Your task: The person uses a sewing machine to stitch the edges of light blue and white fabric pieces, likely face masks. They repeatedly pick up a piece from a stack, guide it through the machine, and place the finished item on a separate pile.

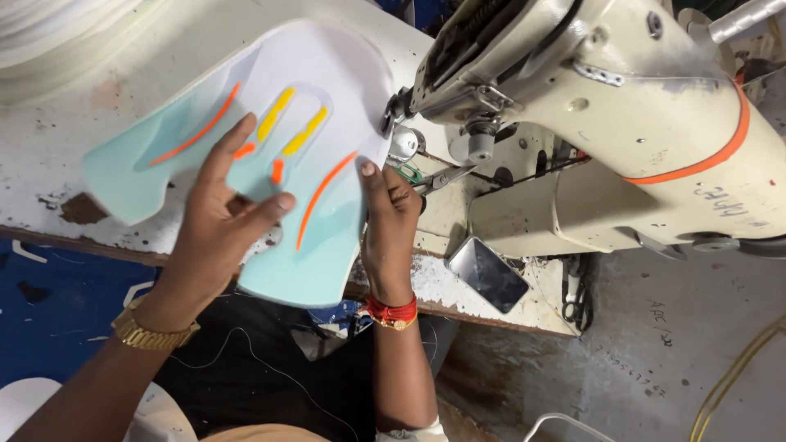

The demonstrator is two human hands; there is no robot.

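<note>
A: What's on the surface (pixel 74 176) right now?

B: Pale mint and white shoe-upper panel (pixel 246 139), curved cutout shape, with orange and yellow stripe inlays. It lies flat on the worn white surface, its right edge up against the needle area of the sewing machine (pixel 622 123). Lower end overhangs the front edge of the surface.

A: Hands?

B: Left hand (pixel 221 229) is on top of the panel, fingers spread, palm pressing the lower middle part. Not gripping, just flat pressure. Gold watch (pixel 151 331) on that wrist.

A: And the right?

B: Right hand (pixel 391 221) is at the panel's right edge, thumb on top of the material, fingers curled under or behind it. Looks pinched on the edge, close to the presser foot. Red thread band (pixel 391 311) on the wrist.

A: Hands touching each other?

B: No, apart. Panel spans the gap between them.

A: Anything else around the machine?

B: Cream machine head with an orange stripe across the body. Small snips (pixel 430 178) lie on the machine bed just beside the right hand. A dark phone (pixel 489 274) lies face up near the front edge of the surface, right of the right wrist. Can't tell whether the needle is down in the material; the head blocks it.
</note>
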